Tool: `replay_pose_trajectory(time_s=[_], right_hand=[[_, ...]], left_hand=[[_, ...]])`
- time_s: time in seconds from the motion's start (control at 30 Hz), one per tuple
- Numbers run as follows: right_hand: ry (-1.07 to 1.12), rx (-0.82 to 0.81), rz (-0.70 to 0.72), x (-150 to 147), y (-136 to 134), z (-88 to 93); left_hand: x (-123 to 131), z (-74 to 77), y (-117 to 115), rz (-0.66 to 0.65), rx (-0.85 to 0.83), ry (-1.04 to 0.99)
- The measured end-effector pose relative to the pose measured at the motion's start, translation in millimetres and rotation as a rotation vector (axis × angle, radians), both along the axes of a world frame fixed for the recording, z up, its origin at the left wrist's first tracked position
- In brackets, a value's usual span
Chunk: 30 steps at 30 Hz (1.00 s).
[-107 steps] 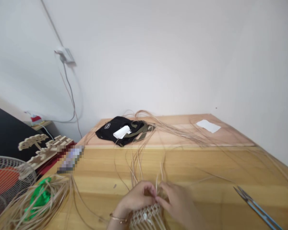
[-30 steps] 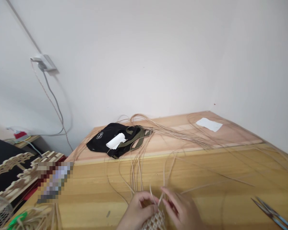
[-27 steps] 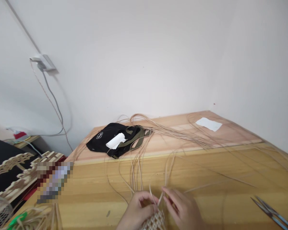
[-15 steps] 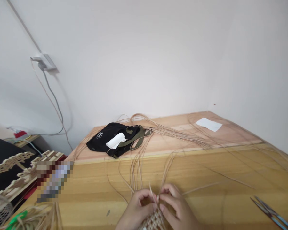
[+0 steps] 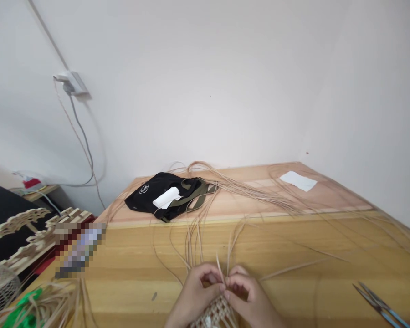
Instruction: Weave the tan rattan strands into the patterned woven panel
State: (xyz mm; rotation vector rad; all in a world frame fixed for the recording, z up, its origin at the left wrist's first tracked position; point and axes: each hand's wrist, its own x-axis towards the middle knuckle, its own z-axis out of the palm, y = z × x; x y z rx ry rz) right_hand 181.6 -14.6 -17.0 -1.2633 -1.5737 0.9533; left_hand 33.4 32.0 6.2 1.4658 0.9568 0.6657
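Here, both hands meet at the upper edge of a small woven piece (image 5: 216,313), which sits at the near side of the wooden table (image 5: 287,246), low between the palms and partly hidden by them. The left hand (image 5: 198,291) has its thumb and fingertips drawn together on that edge, with no clear gap; a short strand end (image 5: 219,268) stands up beside these tips. The right hand (image 5: 251,297) is curled, its fingertips close to the left thumb; whether they pinch a strand, and which one, cannot be told. Long strands (image 5: 192,241) run from behind the left hand toward a black bag (image 5: 144,195). The scissors (image 5: 379,302) lie well apart at right, their blades slightly parted; a coil of strands (image 5: 59,303) with a green tie (image 5: 23,313) lies at lower left. The step in hand appears to be working a strand at the edge of the weave, with part of the lattice formed below. The next move would seem to call for a firm left pinch on the edge, light right-hand control, and neighbouring strands kept separate.
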Motion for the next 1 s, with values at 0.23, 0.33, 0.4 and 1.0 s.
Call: replay_pose_trajectory(time_s=[0.23,0.33,0.4,1.0], right_hand=[[-0.076,0.031,-0.040,0.2,-0.1,-4.7],[-0.142,0.056,-0.085,-0.8,1.0,-8.8],[-0.157,0.060,-0.113,-0.8,2.0,-9.1],[-0.249,0.028,-0.106,5.9,1.6,-0.5]], left_hand=[[-2.7,1.8,-0.5,-0.068,0.041,-0.004],[-2.8,-0.7,-3.4,-0.086,0.044,0.006],[-2.2,-1.6,-5.6,-0.060,0.096,0.067],[13.6,13.0,-14.6,-0.053,0.219,0.215]])
